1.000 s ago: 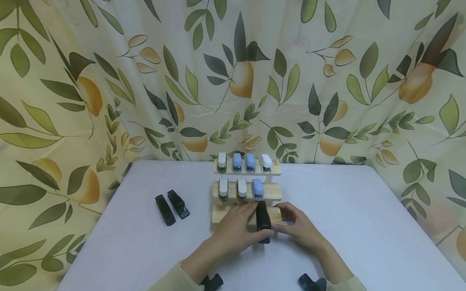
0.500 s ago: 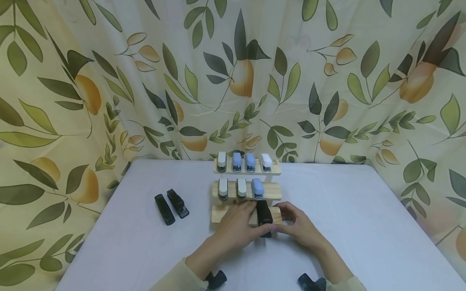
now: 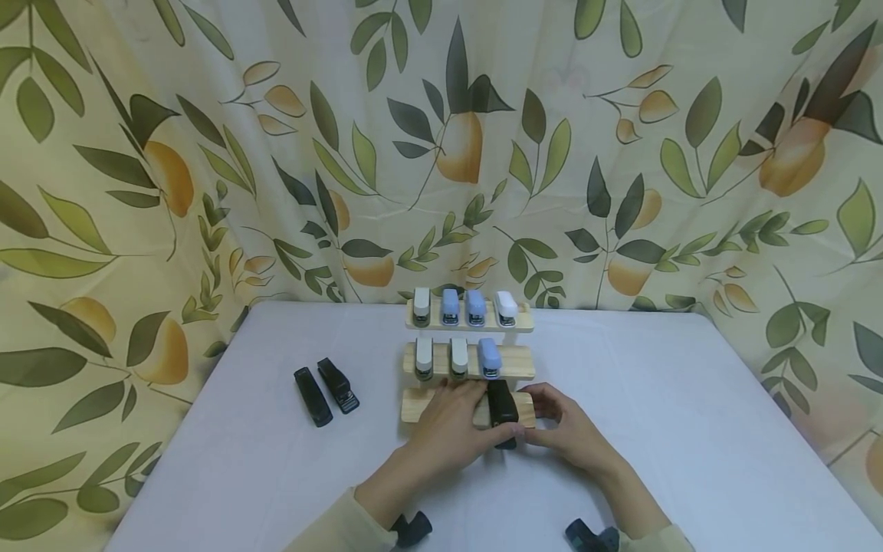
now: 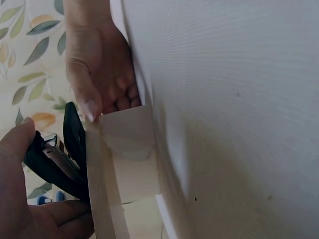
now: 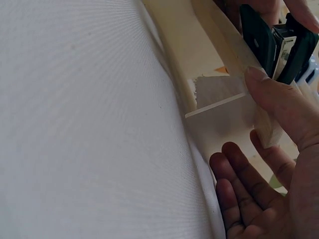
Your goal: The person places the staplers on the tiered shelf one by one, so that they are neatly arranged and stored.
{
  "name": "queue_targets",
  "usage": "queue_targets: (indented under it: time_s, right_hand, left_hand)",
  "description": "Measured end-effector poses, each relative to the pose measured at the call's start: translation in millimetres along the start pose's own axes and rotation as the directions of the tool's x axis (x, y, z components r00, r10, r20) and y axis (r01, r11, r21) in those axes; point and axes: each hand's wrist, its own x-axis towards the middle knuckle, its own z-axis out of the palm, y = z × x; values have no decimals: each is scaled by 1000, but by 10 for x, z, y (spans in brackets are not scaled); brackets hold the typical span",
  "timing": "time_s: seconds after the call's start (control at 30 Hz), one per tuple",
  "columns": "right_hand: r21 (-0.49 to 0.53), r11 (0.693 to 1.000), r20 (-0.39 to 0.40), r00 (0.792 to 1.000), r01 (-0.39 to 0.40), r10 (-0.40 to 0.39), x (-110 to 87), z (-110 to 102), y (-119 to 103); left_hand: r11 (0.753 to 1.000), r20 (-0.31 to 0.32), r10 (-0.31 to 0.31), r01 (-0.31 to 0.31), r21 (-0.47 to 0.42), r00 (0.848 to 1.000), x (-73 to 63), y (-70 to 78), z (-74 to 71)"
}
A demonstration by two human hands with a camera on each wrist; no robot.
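A black stapler (image 3: pixel 502 402) lies lengthwise on the lowest wooden step (image 3: pixel 416 406) of a tiered rack, its front end jutting past the step's edge. My left hand (image 3: pixel 447 429) holds it, thumb at the front end and the other fingers along its left side. The wrist views show the stapler (image 5: pixel 256 40) with its jaws apart and the metal magazine between them. At the step's right end, my right hand (image 3: pixel 571 435) pinches the board, thumb on the front edge and index finger behind. Clear supports (image 5: pixel 219 114) stand under the board.
On the middle step (image 3: pixel 516 360) sit two whitish staplers and a blue one (image 3: pixel 490 357). The top step (image 3: pixel 527 318) bears several small white and blue staplers. Two black staplers (image 3: pixel 313 397) lie on the white table to the left. A patterned curtain (image 3: pixel 441 230) hangs behind.
The black stapler has slid back and slightly right on the lowest step, so less of it juts out. My left hand has shifted a little with it; my right hand stays at the board's end.
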Motion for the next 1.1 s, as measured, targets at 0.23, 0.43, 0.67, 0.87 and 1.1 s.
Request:
queue_targets:
  time_s: [0.23, 0.43, 0.67, 0.87, 1.1]
  right_hand:
    - [-30, 999, 5, 1000, -28, 29, -12, 4, -17]
    - [-49, 998, 1, 999, -39, 39, -10, 5, -14]
    - [-37, 998, 3, 998, -57, 57, -6, 7, -11]
    - [-40, 996, -4, 997, -75, 75, -7, 12, -13]
    - [-44, 995, -6, 996, -86, 86, -1, 15, -26]
  left_hand:
    - [1000, -14, 7, -7, 15, 1000, -26, -13, -6]
    - [1000, -13, -24, 24, 17, 1000, -90, -23, -51]
    - [1000, -10, -21, 21, -2, 1000, -190, -71, -146]
    - [1000, 2, -9, 9, -15, 1000, -287, -119, -223]
    - [999, 19, -40, 40, -24, 999, -394, -183, -322]
